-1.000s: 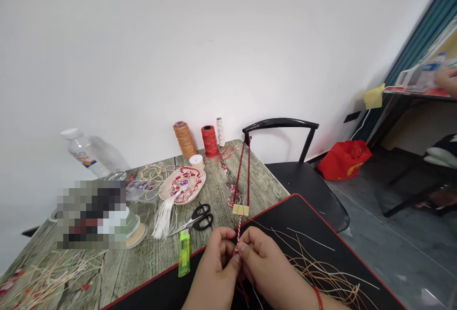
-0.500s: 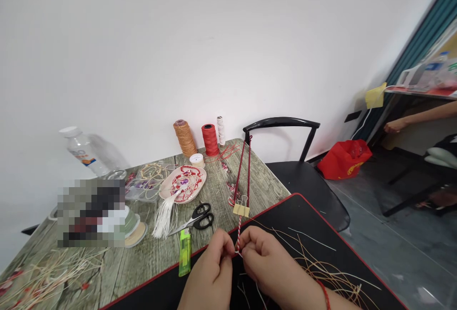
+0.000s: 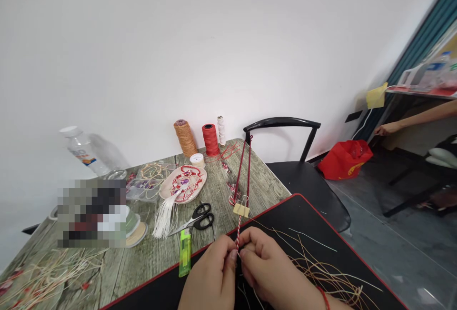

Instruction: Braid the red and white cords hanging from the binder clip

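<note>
My left hand (image 3: pixel 210 279) and my right hand (image 3: pixel 273 272) meet at the front of the table, fingers pinched together on a thin red-and-white twisted cord (image 3: pixel 237 231). The cord runs up to a yellow binder clip (image 3: pixel 242 210). From the clip, two dark red cords (image 3: pixel 243 169) stretch to the back of a black chair (image 3: pixel 285 124). Loose threads hang below my fingers. A red string bracelet (image 3: pixel 323 296) is on my right wrist. Both hands rest over a black mat with a red edge (image 3: pixel 310 224).
Green lighter (image 3: pixel 184 252), black scissors (image 3: pixel 198 219), a white tassel (image 3: pixel 164 217) and a plate of red cord pieces (image 3: pixel 183 184) lie on the wooden table (image 3: pixel 214 191). Thread spools (image 3: pixel 210 139) and a water bottle (image 3: pixel 84 152) stand behind. Another person's arm (image 3: pixel 414 122) reaches at the right.
My fingertips have closed together on the twisted cord just below the clip. The other person's hand at the right edge has moved down and to the left.
</note>
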Demonstrator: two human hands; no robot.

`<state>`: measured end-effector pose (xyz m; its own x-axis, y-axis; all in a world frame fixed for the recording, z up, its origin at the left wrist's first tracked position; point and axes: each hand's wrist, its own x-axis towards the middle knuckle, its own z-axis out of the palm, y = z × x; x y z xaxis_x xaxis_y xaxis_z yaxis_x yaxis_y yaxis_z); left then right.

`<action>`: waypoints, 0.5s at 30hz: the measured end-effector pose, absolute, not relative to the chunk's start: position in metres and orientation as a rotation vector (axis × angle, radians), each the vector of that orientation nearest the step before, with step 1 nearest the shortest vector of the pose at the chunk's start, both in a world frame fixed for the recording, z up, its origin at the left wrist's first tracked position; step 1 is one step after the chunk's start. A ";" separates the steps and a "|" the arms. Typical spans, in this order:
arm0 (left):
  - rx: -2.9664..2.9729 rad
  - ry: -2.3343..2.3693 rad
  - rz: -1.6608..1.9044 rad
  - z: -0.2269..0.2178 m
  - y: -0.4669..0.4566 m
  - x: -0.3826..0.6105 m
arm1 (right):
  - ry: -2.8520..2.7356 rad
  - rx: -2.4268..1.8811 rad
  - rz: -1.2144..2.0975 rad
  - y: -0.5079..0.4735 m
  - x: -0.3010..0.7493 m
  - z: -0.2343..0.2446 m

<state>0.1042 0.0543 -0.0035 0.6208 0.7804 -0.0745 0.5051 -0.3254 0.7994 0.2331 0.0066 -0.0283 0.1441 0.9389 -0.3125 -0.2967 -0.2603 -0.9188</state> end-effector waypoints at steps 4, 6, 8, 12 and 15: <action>1.437 0.967 0.483 -0.011 0.056 0.109 | -0.667 -1.307 1.420 0.007 0.232 -0.024; 1.177 0.963 0.471 -0.013 0.055 0.111 | -0.665 -1.302 1.410 0.006 0.232 -0.021; 1.034 0.964 0.456 -0.014 0.054 0.112 | -0.645 -1.305 1.412 0.005 0.232 -0.017; 1.018 0.984 0.442 -0.016 0.052 0.112 | -0.553 -1.338 1.468 0.005 0.232 -0.011; 1.051 1.000 0.417 -0.018 0.052 0.113 | -0.501 -1.322 1.526 0.006 0.232 -0.010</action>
<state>0.1131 0.0522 -0.0179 0.5164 0.7089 -0.4804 0.1569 0.4731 0.8669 0.2317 0.0059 -0.0105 0.1132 0.8680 -0.4835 -0.4127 -0.4016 -0.8175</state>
